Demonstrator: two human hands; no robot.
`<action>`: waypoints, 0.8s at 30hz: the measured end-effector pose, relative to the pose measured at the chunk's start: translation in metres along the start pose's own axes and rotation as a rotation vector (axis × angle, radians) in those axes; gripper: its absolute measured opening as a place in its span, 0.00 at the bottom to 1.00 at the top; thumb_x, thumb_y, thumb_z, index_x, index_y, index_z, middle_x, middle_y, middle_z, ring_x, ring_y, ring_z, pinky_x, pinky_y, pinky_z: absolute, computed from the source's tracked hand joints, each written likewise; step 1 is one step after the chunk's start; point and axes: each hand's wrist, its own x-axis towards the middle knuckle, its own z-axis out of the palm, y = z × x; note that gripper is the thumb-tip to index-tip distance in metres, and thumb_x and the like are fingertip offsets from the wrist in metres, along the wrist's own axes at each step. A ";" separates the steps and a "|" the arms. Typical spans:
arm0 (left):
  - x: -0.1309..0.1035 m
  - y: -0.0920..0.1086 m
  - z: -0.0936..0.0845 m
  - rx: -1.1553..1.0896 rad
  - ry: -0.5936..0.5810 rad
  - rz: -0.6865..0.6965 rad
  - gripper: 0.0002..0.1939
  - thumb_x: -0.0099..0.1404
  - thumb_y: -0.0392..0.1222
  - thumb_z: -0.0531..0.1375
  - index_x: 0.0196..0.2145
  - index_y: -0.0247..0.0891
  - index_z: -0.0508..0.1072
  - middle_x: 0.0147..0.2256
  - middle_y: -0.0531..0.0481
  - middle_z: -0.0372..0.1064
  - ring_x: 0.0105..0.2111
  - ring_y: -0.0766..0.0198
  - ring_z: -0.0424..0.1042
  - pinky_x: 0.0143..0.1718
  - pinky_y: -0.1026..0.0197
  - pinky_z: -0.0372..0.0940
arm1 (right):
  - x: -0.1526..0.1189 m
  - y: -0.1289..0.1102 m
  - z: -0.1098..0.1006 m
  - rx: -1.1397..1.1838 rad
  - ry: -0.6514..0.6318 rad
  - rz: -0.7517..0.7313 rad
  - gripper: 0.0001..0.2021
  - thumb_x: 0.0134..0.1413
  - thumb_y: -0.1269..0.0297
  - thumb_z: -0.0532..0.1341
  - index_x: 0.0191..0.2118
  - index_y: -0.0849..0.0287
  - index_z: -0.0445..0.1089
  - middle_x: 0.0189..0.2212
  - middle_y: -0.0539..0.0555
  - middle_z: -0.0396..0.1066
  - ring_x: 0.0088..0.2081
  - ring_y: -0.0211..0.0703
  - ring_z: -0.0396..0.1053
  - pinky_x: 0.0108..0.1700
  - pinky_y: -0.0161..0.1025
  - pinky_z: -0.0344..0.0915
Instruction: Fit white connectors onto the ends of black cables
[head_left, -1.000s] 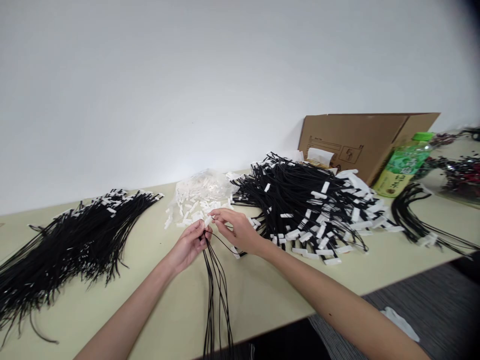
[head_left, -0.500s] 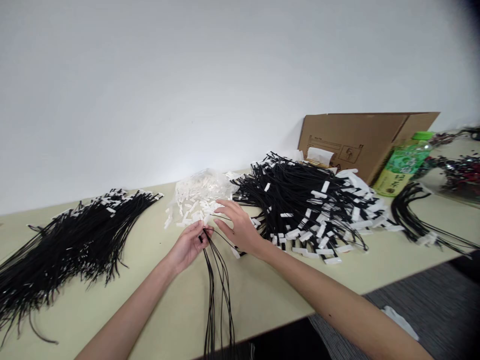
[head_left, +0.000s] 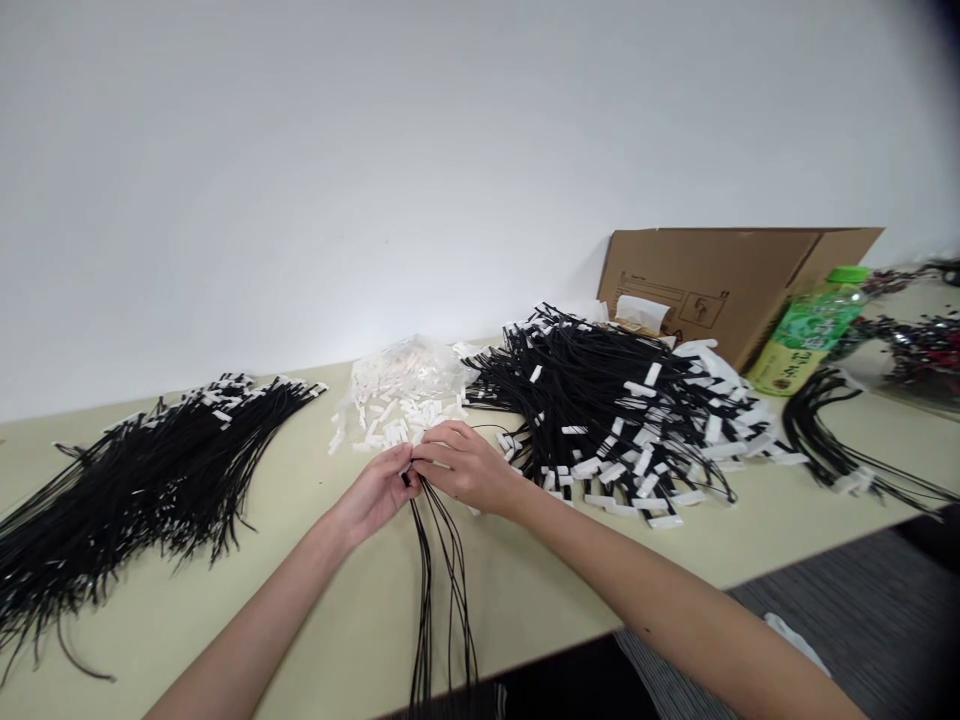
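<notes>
Head cam: L hand (head_left: 375, 497) pinches black cords (head_left: 425, 600) nr their tops; lengths hang below its fingers, long axis running twd wearer, past bench (head_left: 532, 600) edge. R hand (head_left: 471, 473) meets L fingertips, equally nr; its fingers bunched, grip hidden, can't tell.

Black cords (head_left: 585, 365) look pretty matt, can't tell if they're cloth or rubbery tbh. White tabs (head_left: 412, 412) seem like smooth plastic, the bag (head_left: 405, 365) is crinkly see-through plastic. Box (head_left: 750, 270) is plain matt cardboard, bottle (head_left: 802, 340) is shiny plastic, tabletop (head_left: 315, 620) smooth with a dull sheen.
</notes>
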 end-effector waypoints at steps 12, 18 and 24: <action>0.001 0.001 -0.002 0.048 0.007 0.012 0.07 0.54 0.34 0.60 0.30 0.30 0.65 0.27 0.49 0.61 0.22 0.74 0.59 0.21 0.71 0.56 | 0.012 -0.006 -0.009 0.751 0.161 0.568 0.06 0.53 0.70 0.53 0.35 0.61 0.66 0.35 0.53 0.68 0.39 0.36 0.64 0.45 0.39 0.62; 0.000 0.005 -0.002 0.088 0.017 0.033 0.10 0.56 0.39 0.59 0.30 0.29 0.63 0.24 0.51 0.57 0.18 0.76 0.53 0.19 0.71 0.52 | 0.023 0.020 -0.033 1.398 0.738 1.186 0.10 0.48 0.61 0.59 0.31 0.64 0.63 0.25 0.50 0.61 0.27 0.32 0.64 0.35 0.38 0.65; -0.001 0.006 -0.003 0.082 0.020 0.067 0.10 0.57 0.39 0.58 0.31 0.30 0.61 0.26 0.52 0.55 0.19 0.77 0.52 0.18 0.72 0.50 | 0.018 0.046 -0.051 1.095 0.946 1.243 0.13 0.44 0.60 0.61 0.36 0.62 0.67 0.24 0.49 0.56 0.20 0.25 0.50 0.18 0.27 0.47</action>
